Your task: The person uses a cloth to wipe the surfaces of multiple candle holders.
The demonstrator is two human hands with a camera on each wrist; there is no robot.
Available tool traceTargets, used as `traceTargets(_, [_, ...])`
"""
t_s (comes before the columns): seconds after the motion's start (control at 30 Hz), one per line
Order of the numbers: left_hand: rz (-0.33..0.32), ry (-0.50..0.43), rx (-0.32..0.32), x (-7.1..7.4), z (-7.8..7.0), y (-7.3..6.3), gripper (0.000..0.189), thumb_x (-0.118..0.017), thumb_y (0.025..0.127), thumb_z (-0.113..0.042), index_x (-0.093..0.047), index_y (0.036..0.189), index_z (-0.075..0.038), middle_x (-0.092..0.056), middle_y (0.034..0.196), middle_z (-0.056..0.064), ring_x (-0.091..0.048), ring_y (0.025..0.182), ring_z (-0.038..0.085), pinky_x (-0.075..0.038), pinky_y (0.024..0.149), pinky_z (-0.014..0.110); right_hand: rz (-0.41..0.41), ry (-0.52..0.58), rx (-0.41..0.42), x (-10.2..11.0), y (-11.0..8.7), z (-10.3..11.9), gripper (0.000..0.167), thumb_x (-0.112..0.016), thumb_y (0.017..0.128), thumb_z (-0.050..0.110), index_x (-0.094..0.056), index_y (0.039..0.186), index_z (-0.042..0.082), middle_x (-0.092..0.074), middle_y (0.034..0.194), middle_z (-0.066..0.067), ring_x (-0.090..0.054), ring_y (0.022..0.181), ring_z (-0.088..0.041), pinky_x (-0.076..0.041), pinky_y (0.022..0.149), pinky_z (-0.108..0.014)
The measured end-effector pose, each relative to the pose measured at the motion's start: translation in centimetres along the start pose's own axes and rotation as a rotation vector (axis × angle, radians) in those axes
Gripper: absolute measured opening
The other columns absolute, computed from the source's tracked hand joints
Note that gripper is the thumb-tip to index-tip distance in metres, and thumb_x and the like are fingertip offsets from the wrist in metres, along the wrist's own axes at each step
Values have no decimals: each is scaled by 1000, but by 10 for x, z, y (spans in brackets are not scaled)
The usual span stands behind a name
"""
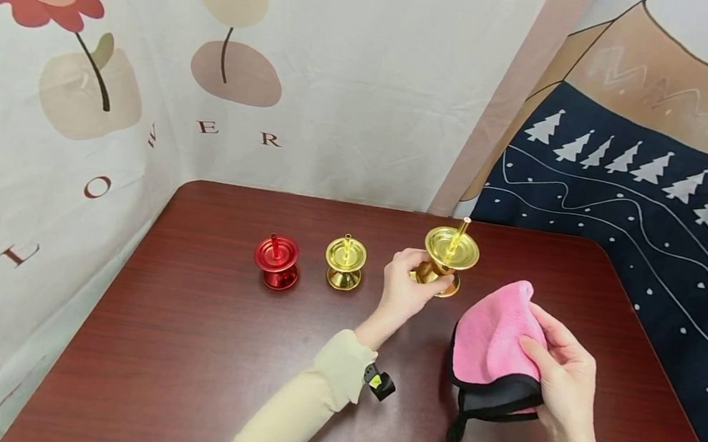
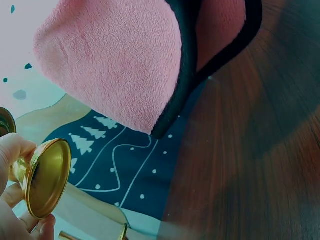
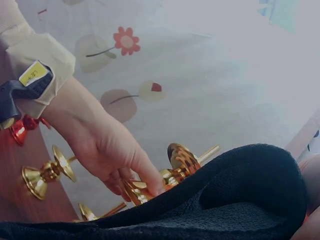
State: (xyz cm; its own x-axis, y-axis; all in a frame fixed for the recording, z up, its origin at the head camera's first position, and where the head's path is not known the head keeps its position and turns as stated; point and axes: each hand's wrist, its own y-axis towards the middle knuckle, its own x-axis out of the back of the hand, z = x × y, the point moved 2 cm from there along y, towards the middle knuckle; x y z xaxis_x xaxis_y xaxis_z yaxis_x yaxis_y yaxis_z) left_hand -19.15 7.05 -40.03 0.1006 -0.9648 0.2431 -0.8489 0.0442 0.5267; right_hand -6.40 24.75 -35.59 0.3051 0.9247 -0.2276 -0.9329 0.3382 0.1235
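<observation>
My left hand (image 1: pixel 408 284) grips a gold candle holder (image 1: pixel 452 249) by its stem and base, tilted above the table's far side. In the left wrist view the hollow underside of its base (image 2: pixel 51 177) faces the camera. Another gold candle holder (image 3: pixel 88 212) stands partly hidden behind that hand. My right hand (image 1: pixel 566 384) pinches a folded pink cloth (image 1: pixel 494 333) with black edging and a black hanging loop, close to the right of the held holder. In the right wrist view the cloth's dark side (image 3: pixel 250 185) covers the lower part.
To the left on the dark red-brown table (image 1: pixel 196 363) stand a smaller gold candle holder (image 1: pixel 345 263) and a red candle holder (image 1: pixel 276 262). A white flower-printed curtain (image 1: pixel 366 107) hangs behind; a navy tree-patterned cloth (image 1: pixel 669 247) hangs at the right.
</observation>
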Motion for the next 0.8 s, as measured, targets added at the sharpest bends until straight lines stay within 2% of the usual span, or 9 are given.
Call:
traceTargets(0.2, [19, -13, -38, -15, 0, 2, 25, -82, 68, -16, -71, 86, -2, -68, 86, 7, -60, 85, 19, -42, 84, 31, -11, 46, 16, 10, -2, 2, 40, -53, 85, -16, -62, 120, 0, -70, 99, -2, -63, 77, -11, -53, 64, -20])
traceTargets(0.3, [34, -25, -50, -22, -1, 1, 26, -82, 68, -14, -71, 87, -1, -68, 86, 8, -60, 85, 19, -44, 83, 29, -24, 71, 26, 16, -3, 2, 40, -52, 84, -18, -62, 119, -1, -70, 100, -3, -64, 77, -11, -53, 64, -21])
traceTargets(0.53, [70, 6, -10, -38, 0, -2, 28, -81, 70, -18, -72, 91, -3, -66, 91, 7, -59, 90, 17, -41, 79, 24, -41, 105, 25, 26, -4, 1, 42, -50, 84, -20, -63, 119, -1, -70, 99, -4, -64, 76, -12, -53, 62, -22])
traceTargets(0.8, [73, 71, -26, -55, 6, -6, 26, -82, 68, -20, -73, 89, -6, -67, 90, 5, -59, 88, 17, -41, 79, 26, -84, 79, 8, 32, -8, 2, 41, -52, 84, -18, -62, 119, -1, -69, 97, -4, -64, 75, -12, -53, 62, -22])
